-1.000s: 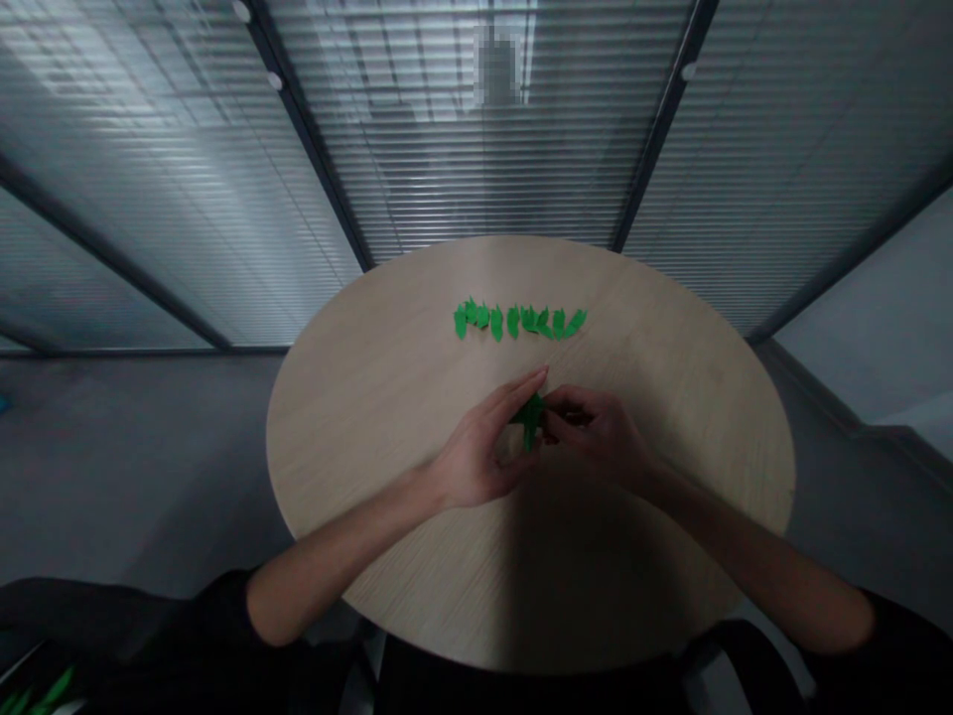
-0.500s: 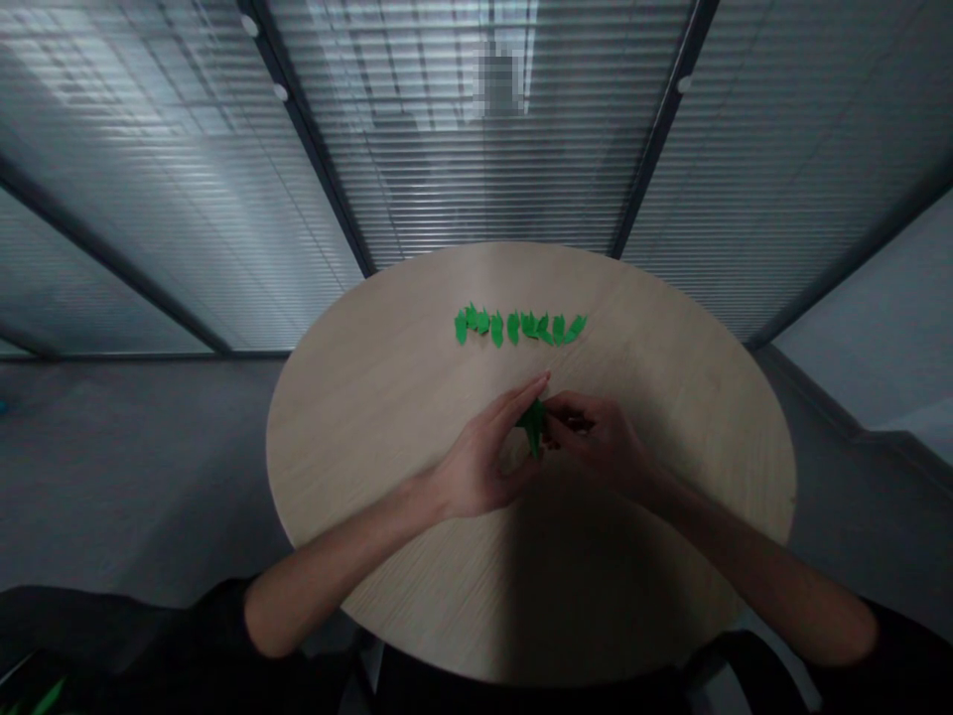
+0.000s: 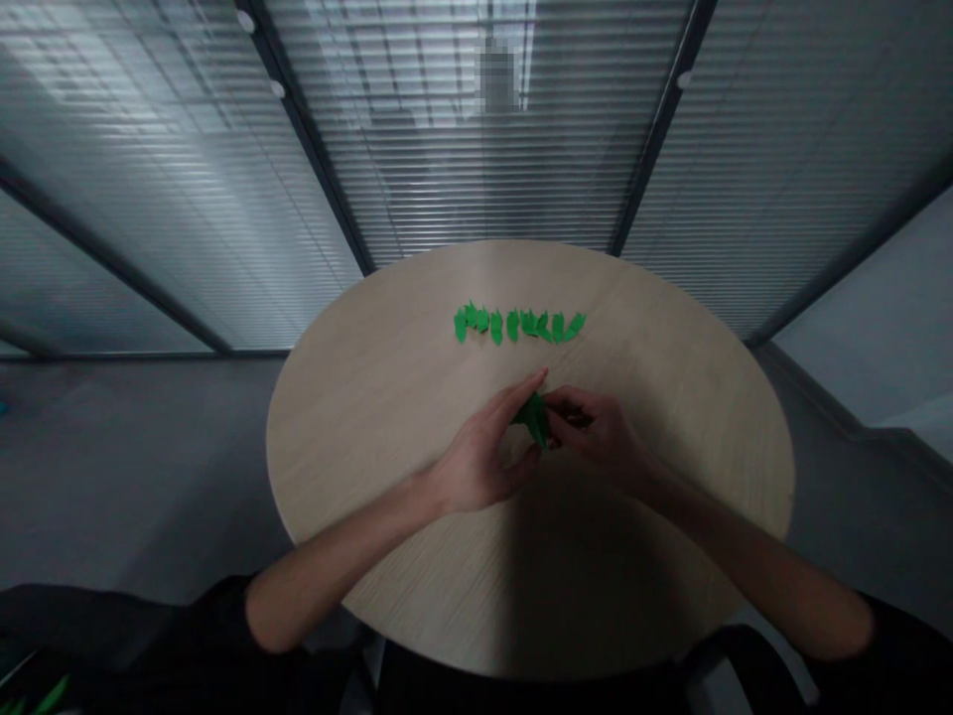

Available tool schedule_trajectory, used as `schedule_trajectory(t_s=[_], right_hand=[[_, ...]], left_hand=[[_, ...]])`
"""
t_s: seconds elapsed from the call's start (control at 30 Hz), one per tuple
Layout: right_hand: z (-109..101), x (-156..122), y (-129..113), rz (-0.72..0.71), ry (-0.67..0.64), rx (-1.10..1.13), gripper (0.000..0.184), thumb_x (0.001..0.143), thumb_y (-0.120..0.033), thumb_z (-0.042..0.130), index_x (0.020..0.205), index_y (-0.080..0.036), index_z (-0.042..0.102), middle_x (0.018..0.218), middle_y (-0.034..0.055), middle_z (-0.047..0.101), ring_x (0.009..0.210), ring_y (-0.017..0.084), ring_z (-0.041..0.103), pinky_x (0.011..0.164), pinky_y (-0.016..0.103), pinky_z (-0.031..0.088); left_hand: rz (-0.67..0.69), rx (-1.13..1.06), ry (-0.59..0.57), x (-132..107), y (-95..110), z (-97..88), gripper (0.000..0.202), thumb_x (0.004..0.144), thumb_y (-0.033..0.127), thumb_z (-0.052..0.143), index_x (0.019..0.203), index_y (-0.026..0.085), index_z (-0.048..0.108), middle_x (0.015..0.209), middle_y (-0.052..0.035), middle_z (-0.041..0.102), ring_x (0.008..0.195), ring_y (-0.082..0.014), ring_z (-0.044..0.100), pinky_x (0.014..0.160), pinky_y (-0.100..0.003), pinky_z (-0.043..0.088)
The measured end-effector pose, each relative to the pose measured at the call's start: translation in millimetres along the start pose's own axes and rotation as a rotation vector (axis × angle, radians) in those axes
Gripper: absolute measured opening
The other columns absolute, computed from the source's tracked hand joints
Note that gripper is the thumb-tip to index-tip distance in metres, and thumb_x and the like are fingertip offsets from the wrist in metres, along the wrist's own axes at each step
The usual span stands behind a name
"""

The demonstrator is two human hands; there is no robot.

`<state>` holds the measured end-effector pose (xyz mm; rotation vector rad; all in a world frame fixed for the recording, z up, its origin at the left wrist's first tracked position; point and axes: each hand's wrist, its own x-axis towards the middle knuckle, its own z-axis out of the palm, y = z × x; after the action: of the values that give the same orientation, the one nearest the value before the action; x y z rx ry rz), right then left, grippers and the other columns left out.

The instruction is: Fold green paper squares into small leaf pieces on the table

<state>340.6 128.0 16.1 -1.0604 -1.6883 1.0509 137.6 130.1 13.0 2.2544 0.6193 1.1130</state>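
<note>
1. Done: a row of folded green paper figures point(image 3: 519, 324) lies side by side on the far half of the round wooden table point(image 3: 372, 417).
2. In hand: one green paper piece point(image 3: 534, 417) near the table's centre, judged part-folded and not yet in the row.
3. Left hand point(image 3: 476, 462): thumb and fingers pinched on the piece. Right hand point(image 3: 603, 437): fingertips closed on its other side.
4. Surroundings: glass partition with blinds point(image 3: 483, 149) behind the table. No obstruction seen between hands and row.

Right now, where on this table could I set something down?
Bare table lies left of the left hand and right of the right hand. Crowded: the green paper row; the green piece between both hands.
</note>
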Motion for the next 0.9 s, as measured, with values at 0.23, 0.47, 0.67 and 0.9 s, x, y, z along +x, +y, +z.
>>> schedule_trajectory(t_s=[0.23, 0.47, 0.67, 0.9], right_hand=[[-1.1, -1.9, 1.4, -0.039, 0.001, -0.003, 0.014, 0.092, -0.029, 0.064, 0.089, -0.018, 0.07, 0.069, -0.0002, 0.067, 0.059, 0.012, 0.062, 0.057, 0.025, 0.048], [-0.4, 0.0, 2.6, 0.011, 0.011, 0.022, 0.017, 0.092, -0.033, 0.065, 0.087, -0.018, 0.07, 0.067, -0.0006, 0.066, 0.055, 0.011, 0.06, 0.054, 0.024, 0.047], [1.4, 3.9, -0.7, 0.053, 0.026, 0.103, 0.019, 0.09, -0.034, 0.067, 0.086, -0.018, 0.076, 0.065, -0.0003, 0.067, 0.054, 0.011, 0.06, 0.052, 0.024, 0.048], [-0.2, 2.5, -0.2, 0.012, 0.03, 0.111, 0.017, 0.09, -0.031, 0.067, 0.083, -0.019, 0.075, 0.068, 0.0011, 0.07, 0.059, 0.013, 0.065, 0.055, 0.025, 0.052]], left_hand=[[-0.003, -0.009, -0.005, -0.2, 0.7, 2.2, 0.09, 0.084, 0.008, 0.068, 0.164, 0.026, 0.03, 0.162, -0.0182, 0.046, 0.146, -0.0338, 0.05, 0.121, -0.055, 0.046], [-0.006, 0.025, 0.028, 0.5, -0.9, 1.4, 0.085, 0.087, 0.011, 0.069, 0.162, 0.026, 0.032, 0.16, -0.0195, 0.047, 0.145, -0.0326, 0.052, 0.118, -0.054, 0.048], [0.081, 0.108, 0.12, 1.6, -6.9, -0.7, 0.068, 0.09, 0.019, 0.075, 0.151, 0.022, 0.045, 0.153, -0.0221, 0.05, 0.143, -0.0328, 0.053, 0.114, -0.052, 0.051], [0.073, 0.121, 0.098, 1.2, -4.2, 0.6, 0.064, 0.091, 0.018, 0.072, 0.149, 0.021, 0.046, 0.152, -0.0216, 0.051, 0.139, -0.0317, 0.057, 0.11, -0.05, 0.055]])
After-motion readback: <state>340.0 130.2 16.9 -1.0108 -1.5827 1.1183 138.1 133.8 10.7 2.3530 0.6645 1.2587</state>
